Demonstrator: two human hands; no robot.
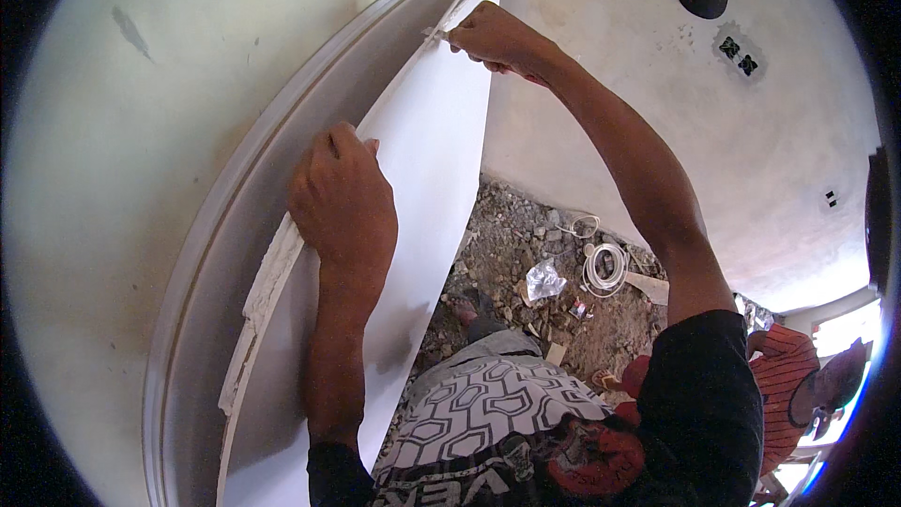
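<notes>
board (422,150), ragged edge (270,272) clamped in left fingers (324,152), right fingers (466,41) bunched at far end, hold unclear, room over rubble (507,230) alongside

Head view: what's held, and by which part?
White board, by its rough upper edge, in the left hand. Right hand is curled at that edge, farther along; what it holds can't be told.

"What is this one wearing?"
"A shirt (511,385) is showing lots of black six-sided shapes on white."
"And what is showing at the sides?"
"The left sleeve (336,475) and right sleeve (704,385) are looking plain black."
"Is anything red showing?"
"Yes, a red picture (601,458) is sitting beside big pale letters (481,486). The left hand (343,192) and right hand (499,40) are going bare."
</notes>
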